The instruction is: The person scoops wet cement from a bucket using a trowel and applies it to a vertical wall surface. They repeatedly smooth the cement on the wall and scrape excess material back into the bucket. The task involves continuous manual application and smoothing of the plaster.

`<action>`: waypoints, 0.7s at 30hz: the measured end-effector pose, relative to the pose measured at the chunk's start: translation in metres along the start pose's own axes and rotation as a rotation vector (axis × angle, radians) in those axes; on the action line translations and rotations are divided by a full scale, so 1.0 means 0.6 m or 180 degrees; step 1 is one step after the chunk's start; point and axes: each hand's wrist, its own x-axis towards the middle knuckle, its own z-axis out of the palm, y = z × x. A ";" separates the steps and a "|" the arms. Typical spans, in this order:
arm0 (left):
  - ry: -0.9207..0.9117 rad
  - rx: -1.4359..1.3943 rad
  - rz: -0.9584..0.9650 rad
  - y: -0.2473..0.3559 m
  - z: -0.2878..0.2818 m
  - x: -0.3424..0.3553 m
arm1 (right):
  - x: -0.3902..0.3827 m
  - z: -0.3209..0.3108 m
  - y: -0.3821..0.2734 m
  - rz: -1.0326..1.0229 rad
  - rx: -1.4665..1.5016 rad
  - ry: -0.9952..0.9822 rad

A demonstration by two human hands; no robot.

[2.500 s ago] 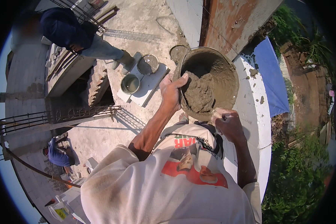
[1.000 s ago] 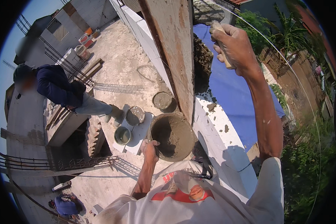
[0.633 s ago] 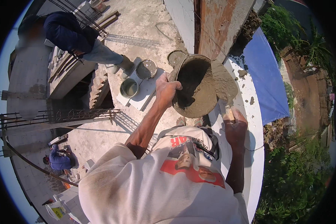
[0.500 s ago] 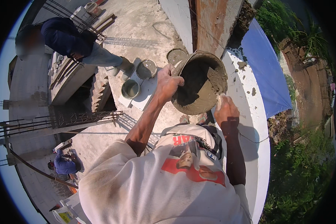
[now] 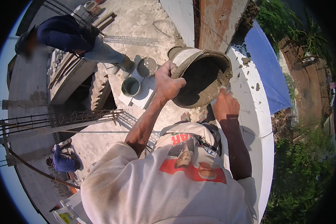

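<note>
A mortar-caked bucket (image 5: pixel 181 96) is tipped in front of me, its mouth turned toward the right and its pale outer side showing. Grey mortar coats its rim and inner wall; deep shadow hides how much lies inside. My left hand (image 5: pixel 168 81) is closed on the rim's left side, thumb over the edge. At the lower right of the rim, my right hand (image 5: pixel 226 106) is closed with its fingertips against the edge. To the right runs a white wall top (image 5: pixel 255 97) spattered with mortar lumps.
Two buckets, one of grey mortar (image 5: pixel 147 67) and one of liquid (image 5: pixel 131 87), stand left on white blocks (image 5: pixel 147 98). A person in dark blue (image 5: pixel 65 33) bends near a stairwell opening; another (image 5: pixel 63 158) crouches lower left. Rebar (image 5: pixel 63 120), a concrete column (image 5: pixel 218 22) and a blue tarp (image 5: pixel 267 71) surround me.
The bucket has tipped further, with its mouth swinging to the right and more of its outer side showing. My right hand has shifted slightly upward with the rim.
</note>
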 end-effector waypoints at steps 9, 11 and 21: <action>-0.0480 -0.0413 0.0273 -0.005 -0.020 -0.009 | 0.029 0.011 0.092 -0.0324 0.1490 -0.0945; -0.0623 -0.0433 0.0208 -0.001 -0.027 -0.005 | 0.032 0.003 0.088 -0.0093 0.1934 -0.1535; -0.0008 -0.1372 -0.0198 -0.021 -0.004 0.004 | -0.016 0.057 0.042 0.0494 0.3658 -0.1604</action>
